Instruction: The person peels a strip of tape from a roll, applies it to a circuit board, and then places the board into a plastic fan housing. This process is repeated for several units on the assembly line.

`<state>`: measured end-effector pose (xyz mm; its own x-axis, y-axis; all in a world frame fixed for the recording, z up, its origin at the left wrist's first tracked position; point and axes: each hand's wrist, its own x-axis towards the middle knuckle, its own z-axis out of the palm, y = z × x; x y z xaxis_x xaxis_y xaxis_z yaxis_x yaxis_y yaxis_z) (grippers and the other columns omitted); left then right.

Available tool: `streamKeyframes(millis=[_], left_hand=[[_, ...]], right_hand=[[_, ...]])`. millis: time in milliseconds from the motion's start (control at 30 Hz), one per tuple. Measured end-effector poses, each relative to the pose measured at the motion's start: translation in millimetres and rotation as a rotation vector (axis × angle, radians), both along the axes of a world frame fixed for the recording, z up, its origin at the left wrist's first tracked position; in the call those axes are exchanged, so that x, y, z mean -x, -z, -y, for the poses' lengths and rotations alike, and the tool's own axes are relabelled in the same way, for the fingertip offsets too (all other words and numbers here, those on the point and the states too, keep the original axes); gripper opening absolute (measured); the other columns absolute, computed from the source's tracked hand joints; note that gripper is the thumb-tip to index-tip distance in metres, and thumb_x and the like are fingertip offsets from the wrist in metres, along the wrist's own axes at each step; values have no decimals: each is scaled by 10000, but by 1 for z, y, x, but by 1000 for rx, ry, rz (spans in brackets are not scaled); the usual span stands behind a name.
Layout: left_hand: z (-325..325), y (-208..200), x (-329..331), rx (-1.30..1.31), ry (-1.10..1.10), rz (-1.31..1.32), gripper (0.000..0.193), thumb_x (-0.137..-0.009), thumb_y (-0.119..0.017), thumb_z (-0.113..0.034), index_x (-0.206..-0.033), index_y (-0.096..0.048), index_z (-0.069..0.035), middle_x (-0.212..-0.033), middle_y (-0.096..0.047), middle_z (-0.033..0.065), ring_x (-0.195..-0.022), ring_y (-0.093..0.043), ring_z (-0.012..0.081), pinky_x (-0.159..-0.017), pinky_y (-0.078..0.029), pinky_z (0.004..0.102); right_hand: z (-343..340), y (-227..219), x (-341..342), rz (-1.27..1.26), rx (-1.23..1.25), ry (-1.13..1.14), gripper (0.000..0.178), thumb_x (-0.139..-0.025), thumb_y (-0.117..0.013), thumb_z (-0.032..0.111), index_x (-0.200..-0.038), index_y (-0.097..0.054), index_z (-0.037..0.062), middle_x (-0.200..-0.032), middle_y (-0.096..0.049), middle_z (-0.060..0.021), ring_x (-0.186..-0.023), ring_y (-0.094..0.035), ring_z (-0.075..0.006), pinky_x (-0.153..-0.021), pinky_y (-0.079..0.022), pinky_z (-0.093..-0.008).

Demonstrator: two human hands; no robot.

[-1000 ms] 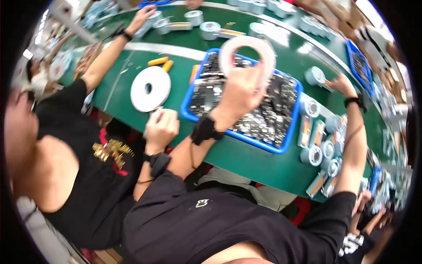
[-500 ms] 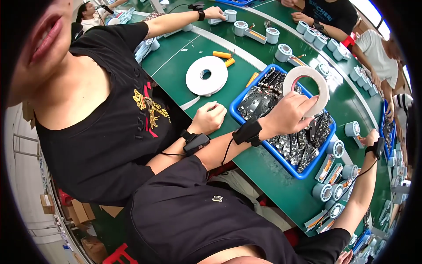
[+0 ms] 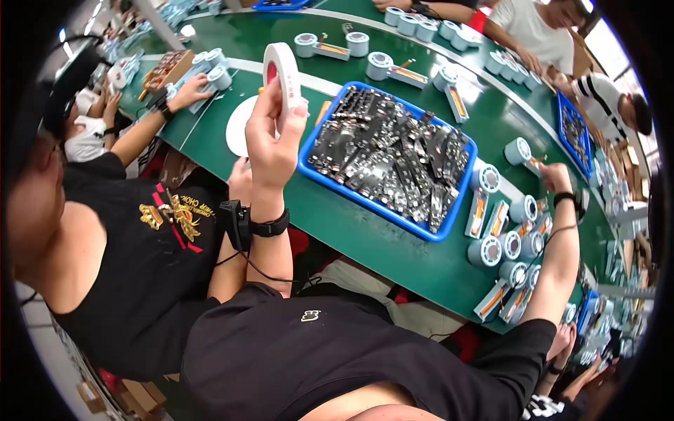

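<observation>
In my raised left hand (image 3: 275, 144) is a roll of white tape (image 3: 284, 77), seen nearly edge-on, pinched between thumb and fingers left of the blue tray. My right hand (image 3: 558, 179) reaches to the far right. Its fingers are closed on the flat arm of a light-blue part with a round drum (image 3: 518, 151). The blue tray (image 3: 393, 221), heaped with black circuit-board pieces (image 3: 393, 154), lies between my hands. A white disc-like roll (image 3: 240, 130) is partly hidden behind my left hand.
Several light-blue drum parts (image 3: 486, 250) cluster right of the tray; others (image 3: 379, 65) lie beyond it. On the left, a neighbour's hand (image 3: 191, 91) touches similar parts. Another of that person's hands (image 3: 240, 181) is close behind my left wrist. The green table (image 3: 351, 245) has a curved pale strip.
My left hand has carried the tape roll leftward from above the tray and turned it nearly edge-on. The view has shifted. My right hand stays at the light-blue part.
</observation>
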<state>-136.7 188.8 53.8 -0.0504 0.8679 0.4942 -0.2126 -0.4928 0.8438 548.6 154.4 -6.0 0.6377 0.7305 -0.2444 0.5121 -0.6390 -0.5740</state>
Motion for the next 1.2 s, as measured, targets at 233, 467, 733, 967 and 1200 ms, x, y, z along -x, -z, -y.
streamKeyframes(millis=[233,467,733,967,1200], left_hand=[[-8,-2,-125,-322,289,-667,442,-957,-658,-285,-1250,-601,40,-1019,-705,238,-931,-690,353,-813,-537,403],[-25,22,-172,-907,129,-443,324,-980,-528,-157,-1141,-581,118,-1091,-617,309,-977,-610,474,-838,-505,509],[-5,52,-185,-439,297,-332,464,-902,-609,-149,-1272,-487,103,-1246,-550,316,-1146,-551,480,-946,-463,518],[-14,31,-169,-481,343,-469,455,-896,-708,-273,-1202,-598,46,-1054,-665,271,-1019,-626,466,-917,-485,489],[-26,38,-173,-474,116,-602,402,-875,-732,-393,-970,-665,-8,-846,-680,164,-824,-648,377,-789,-474,441]], right_hand=[[-18,-113,176,424,-528,-676,239,-978,-626,147,-1161,-680,4,-979,-721,-87,-849,-670,-152,-732,-525,-290],[34,-104,355,103,-816,-726,362,-960,-618,0,-1322,-622,-11,-1359,-602,-161,-1093,-656,-182,-858,-556,-275],[35,-65,359,384,-903,-683,286,-963,-593,-19,-1241,-658,-12,-1353,-606,-158,-1131,-652,-226,-848,-555,-299],[36,-91,347,429,-859,-689,106,-913,-646,-21,-1018,-638,-8,-1065,-653,-109,-885,-658,-198,-733,-537,-299],[52,-95,366,283,-828,-574,118,-901,-700,23,-1010,-666,-5,-822,-664,-65,-693,-630,-118,-645,-508,-253]])
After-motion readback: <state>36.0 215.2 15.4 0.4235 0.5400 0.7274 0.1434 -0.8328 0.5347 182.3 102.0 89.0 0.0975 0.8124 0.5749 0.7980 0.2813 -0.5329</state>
